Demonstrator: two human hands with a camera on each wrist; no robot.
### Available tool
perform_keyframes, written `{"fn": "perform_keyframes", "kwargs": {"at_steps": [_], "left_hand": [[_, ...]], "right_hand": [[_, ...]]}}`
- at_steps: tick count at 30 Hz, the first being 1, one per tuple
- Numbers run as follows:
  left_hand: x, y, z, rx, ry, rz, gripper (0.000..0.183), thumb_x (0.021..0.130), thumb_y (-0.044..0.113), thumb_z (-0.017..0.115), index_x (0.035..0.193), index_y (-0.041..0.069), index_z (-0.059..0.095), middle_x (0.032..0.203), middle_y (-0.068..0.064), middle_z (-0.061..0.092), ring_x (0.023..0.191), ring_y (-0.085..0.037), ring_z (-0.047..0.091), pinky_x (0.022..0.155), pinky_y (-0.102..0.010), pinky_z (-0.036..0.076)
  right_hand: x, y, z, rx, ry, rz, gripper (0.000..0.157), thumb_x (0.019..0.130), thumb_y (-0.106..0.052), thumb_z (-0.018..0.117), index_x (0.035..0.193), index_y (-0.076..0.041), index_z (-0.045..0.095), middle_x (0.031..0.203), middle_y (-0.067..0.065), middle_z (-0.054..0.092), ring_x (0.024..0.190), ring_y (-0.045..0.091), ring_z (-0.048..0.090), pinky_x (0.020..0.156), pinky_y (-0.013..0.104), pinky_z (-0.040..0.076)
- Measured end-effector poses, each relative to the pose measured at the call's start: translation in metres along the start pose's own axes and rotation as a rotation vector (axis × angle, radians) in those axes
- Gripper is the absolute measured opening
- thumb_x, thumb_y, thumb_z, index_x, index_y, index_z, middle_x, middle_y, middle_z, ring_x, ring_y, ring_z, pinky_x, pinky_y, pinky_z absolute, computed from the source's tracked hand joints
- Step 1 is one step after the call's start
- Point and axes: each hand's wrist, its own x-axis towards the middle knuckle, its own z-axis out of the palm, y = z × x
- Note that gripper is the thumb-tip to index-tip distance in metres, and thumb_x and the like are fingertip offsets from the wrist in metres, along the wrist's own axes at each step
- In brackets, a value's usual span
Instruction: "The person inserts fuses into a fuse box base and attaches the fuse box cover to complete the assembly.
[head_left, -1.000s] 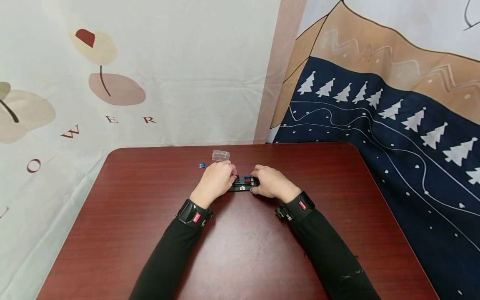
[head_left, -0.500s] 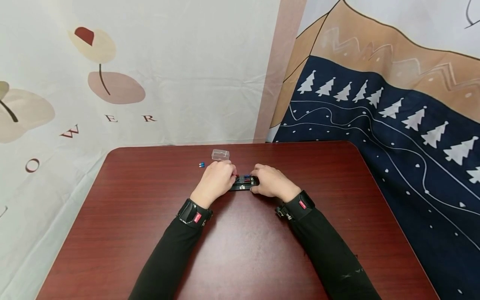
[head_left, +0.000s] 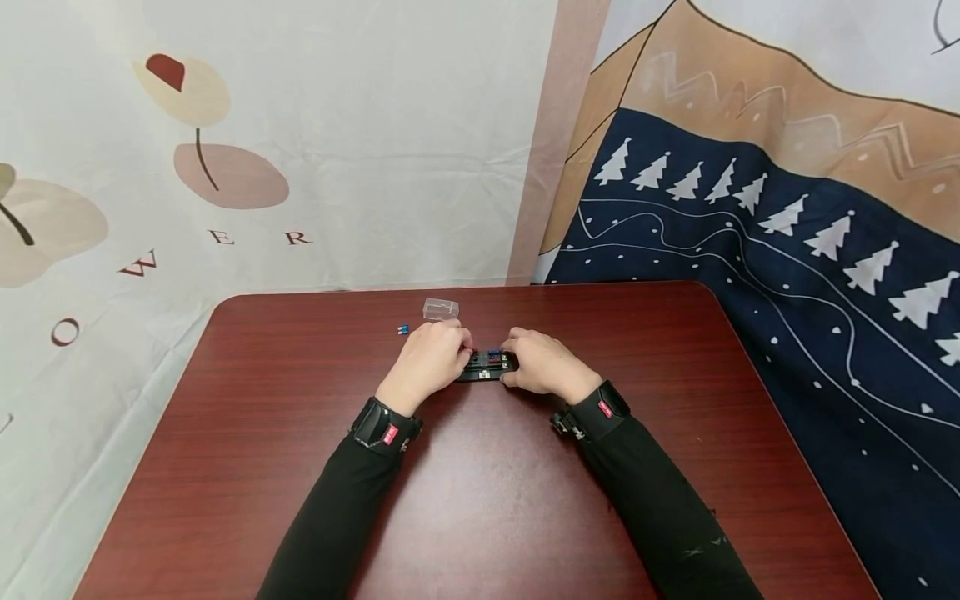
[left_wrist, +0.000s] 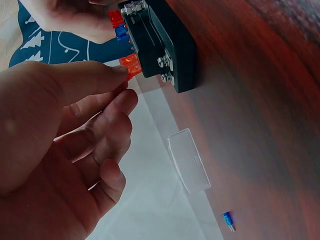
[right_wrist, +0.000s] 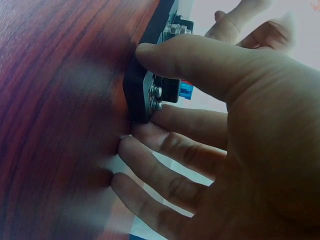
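A black fuse block with metal screw terminals lies flat on the table between both hands. My left hand pinches a red blade fuse between thumb and index finger, at the block's top. Further along the same row, another red fuse and a blue fuse stand in the block. At the right end, my right hand grips the block, its thumb on the near edge and fingers around the far side. In the right wrist view a blue fuse shows past the block's terminals.
A clear plastic cover lies behind the left hand near the table's back edge. Left of it sits a loose blue blade fuse. The brown table backs onto printed fabric hangings.
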Motion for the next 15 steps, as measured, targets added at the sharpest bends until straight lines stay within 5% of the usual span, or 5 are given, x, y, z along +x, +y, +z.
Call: {"fn": "perform_keyframes", "kwargs": {"at_steps": [15], "left_hand": [[-0.0007, 0.0, -0.0016, -0.03, 0.006, 0.033, 0.013, 0.099, 0.023, 0.072, 0.096, 0.016, 0.083, 0.094, 0.0, 0.071, 0.088, -0.024, 0.072, 0.08, -0.043, 0.06]], "right_hand": [[0.0006, -0.0015, -0.0013, -0.005, -0.011, 0.004, 0.047, 0.087, -0.033, 0.081, 0.127, -0.009, 0.075, 0.11, 0.002, 0.062, 0.094, 0.02, 0.061, 0.083, 0.042, 0.054]]}}
